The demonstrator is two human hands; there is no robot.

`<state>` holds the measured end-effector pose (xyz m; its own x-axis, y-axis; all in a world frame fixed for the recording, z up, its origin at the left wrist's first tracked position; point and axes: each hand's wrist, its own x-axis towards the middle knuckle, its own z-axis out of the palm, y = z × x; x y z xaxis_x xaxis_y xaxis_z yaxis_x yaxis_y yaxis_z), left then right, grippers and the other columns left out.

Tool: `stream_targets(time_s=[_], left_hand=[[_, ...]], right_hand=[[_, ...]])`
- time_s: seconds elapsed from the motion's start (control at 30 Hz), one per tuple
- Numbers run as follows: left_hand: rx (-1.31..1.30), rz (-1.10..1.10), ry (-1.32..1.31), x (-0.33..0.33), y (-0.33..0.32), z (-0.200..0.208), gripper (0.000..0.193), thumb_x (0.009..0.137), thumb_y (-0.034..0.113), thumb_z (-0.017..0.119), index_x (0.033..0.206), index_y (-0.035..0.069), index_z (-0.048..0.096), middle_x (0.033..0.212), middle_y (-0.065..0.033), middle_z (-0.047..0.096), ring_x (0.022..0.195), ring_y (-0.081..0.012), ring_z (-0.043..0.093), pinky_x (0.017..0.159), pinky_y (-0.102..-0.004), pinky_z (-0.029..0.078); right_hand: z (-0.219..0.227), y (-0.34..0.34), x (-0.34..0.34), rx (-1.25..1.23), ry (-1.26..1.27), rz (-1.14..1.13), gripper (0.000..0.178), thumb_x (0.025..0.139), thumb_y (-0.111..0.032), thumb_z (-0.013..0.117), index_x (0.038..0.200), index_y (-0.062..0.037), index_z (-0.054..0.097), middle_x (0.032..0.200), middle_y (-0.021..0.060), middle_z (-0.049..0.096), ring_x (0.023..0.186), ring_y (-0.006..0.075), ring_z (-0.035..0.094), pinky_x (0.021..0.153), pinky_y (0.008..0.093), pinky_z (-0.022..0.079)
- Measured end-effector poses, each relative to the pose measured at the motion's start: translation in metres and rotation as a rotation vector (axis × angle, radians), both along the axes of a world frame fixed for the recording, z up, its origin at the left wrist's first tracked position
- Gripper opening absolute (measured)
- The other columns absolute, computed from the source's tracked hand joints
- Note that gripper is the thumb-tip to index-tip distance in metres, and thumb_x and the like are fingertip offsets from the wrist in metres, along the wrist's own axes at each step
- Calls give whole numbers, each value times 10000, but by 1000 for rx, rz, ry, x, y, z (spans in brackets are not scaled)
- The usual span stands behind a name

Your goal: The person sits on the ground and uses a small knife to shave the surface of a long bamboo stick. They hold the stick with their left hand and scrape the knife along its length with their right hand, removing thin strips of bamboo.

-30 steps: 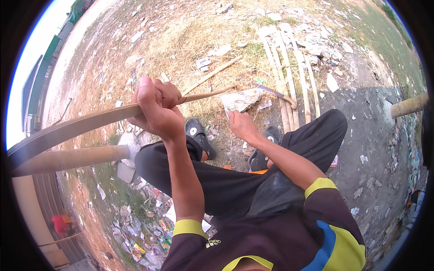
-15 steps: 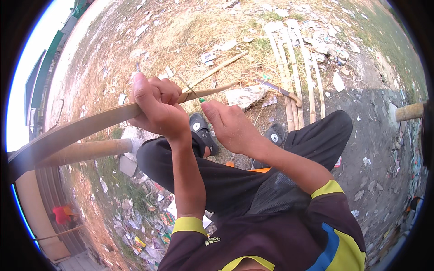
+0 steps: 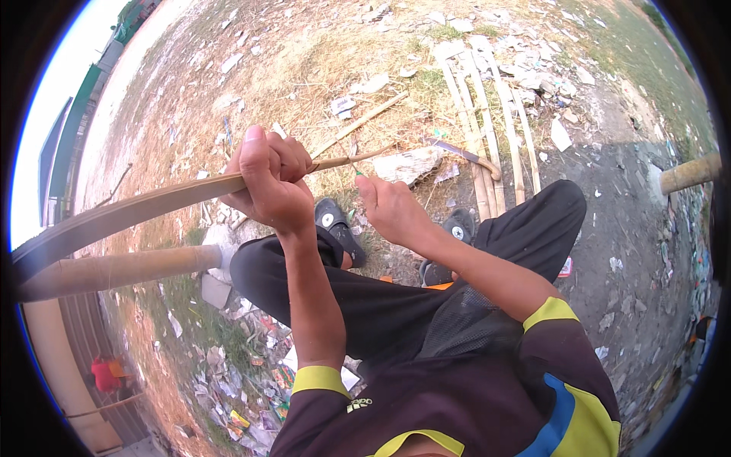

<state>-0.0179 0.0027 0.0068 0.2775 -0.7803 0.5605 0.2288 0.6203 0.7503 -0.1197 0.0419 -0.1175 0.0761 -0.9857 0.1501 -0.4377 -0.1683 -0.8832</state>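
Note:
My left hand [image 3: 266,183] is closed around a long bamboo strip [image 3: 152,204], thumb raised along its upper side. The strip runs in from the left edge and tapers to a thin end beyond my fist. In my right hand [image 3: 397,212] is a small knife [image 3: 359,174] with a green handle end, mostly hidden by the fingers. Its thin blade points up and meets the narrow part of the strip, a short way right of my left fist. Both hands are above my bent knees.
A large knife with a curved wooden handle [image 3: 481,161] lies beside a pale stone slab [image 3: 411,165]. Several split bamboo lengths [image 3: 493,114] lie farther off. Thick bamboo poles stand out at the left [image 3: 126,266] and right [image 3: 689,175]. Litter [image 3: 232,381] covers the ground at lower left.
My right hand and the knife have slid right along the strip, toward its thin end and away from my left fist. The left hand keeps its grip, and the view has shifted slightly.

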Motion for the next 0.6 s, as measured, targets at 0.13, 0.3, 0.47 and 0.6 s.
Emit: stream_targets(time_s=[0.13,0.3,0.47,0.6], left_hand=[[14,22,16,3,1,-1,437,926,131,434,552,144,207,462,26,183,378,-82,134,360,-284,167],[5,-45,111,12,-9,-3,423,921,80,425,537,105,250,442,15,225,343,-74,200,319,-270,198],[-7,9,60,13,-3,-3,429,925,96,419,540,121,233,446,21,217,363,-70,166,340,-270,185],[-16,4,81,14,-8,0,418,923,93,415,544,118,241,451,29,215,369,-65,162,347,-268,174]], right_hand=[[40,11,11,33,-76,10,396,991,-271,388,822,36,572,656,278,566,653,467,575,608,513,455],[-32,-2,0,-120,47,-64,407,988,-275,416,767,36,558,590,279,545,576,465,562,553,497,449],[24,16,16,8,-113,-12,439,992,-283,402,733,31,568,616,280,558,663,478,571,641,512,457],[-22,0,8,-1,-7,-54,385,992,-272,401,823,33,566,643,284,557,633,467,569,588,496,450]])
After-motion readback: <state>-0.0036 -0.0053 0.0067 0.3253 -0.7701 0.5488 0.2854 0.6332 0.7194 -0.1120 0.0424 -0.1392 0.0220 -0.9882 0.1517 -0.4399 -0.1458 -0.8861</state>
